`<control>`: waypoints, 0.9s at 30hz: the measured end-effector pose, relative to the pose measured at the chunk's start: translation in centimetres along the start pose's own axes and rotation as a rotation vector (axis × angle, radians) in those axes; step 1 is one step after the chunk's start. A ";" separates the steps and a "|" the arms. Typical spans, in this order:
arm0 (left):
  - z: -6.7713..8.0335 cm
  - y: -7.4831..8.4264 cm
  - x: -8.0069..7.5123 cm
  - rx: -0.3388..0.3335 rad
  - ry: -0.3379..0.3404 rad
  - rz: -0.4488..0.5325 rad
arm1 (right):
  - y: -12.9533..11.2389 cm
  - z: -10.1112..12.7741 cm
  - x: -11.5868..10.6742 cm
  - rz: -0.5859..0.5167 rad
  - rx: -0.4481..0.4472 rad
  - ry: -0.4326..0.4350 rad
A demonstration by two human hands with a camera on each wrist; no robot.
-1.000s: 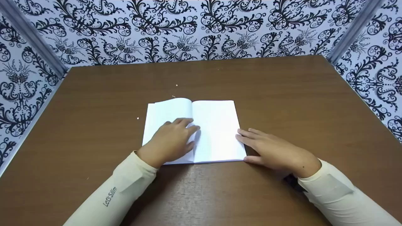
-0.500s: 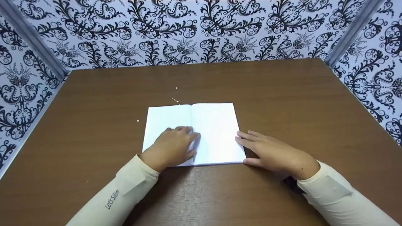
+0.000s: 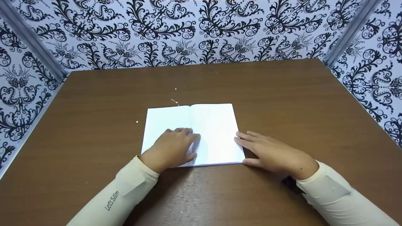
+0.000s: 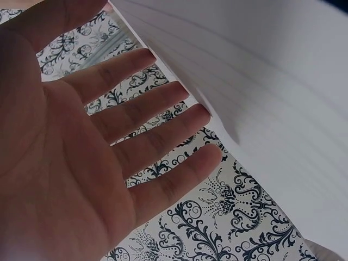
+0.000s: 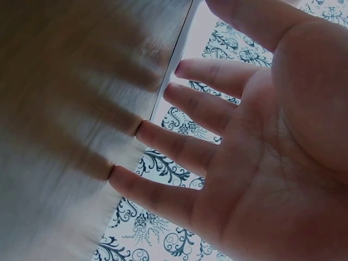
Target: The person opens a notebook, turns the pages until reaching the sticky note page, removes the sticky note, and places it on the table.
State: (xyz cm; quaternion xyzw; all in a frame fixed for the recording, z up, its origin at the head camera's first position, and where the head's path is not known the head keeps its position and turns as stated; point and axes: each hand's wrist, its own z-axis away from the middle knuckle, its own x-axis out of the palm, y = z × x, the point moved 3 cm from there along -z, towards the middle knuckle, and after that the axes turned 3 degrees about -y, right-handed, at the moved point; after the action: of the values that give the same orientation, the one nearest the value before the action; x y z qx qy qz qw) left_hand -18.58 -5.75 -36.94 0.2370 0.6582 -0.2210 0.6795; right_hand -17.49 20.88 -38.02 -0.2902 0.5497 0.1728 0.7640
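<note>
White walls [image 3: 201, 31] with black scrollwork rise behind and beside a brown wood-grained desk [image 3: 276, 94], over whose near edge reach two cream fabric sleeves [image 3: 116, 191]. Near the middle of the desk lies an open notebook with blank-looking white pages [image 3: 216, 131], flat, its fold running away from the person. The right hand [image 3: 273, 152], fingers straight and spread, touches the notebook's right edge, while the left hand [image 3: 171, 148], fingers also extended, rests on the left page by the fold, neither gripping anything, and tiny pale specks [image 3: 137, 121] dot the desk beyond.
</note>
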 end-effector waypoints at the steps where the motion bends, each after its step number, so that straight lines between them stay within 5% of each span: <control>1: 0.0 0.0 0.0 0.002 0.000 0.001 | 0.0 0.0 0.0 -0.004 0.004 -0.005; 27: -0.1 0.4 0.2 -0.010 -0.002 0.012 | 0.2 -0.2 0.2 0.005 0.002 0.005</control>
State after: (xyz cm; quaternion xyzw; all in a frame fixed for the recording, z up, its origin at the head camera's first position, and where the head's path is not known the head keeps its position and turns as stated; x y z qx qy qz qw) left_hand -18.37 -5.35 -37.17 0.2371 0.6572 -0.2139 0.6828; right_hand -17.64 20.88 -38.26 -0.2883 0.5525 0.1734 0.7626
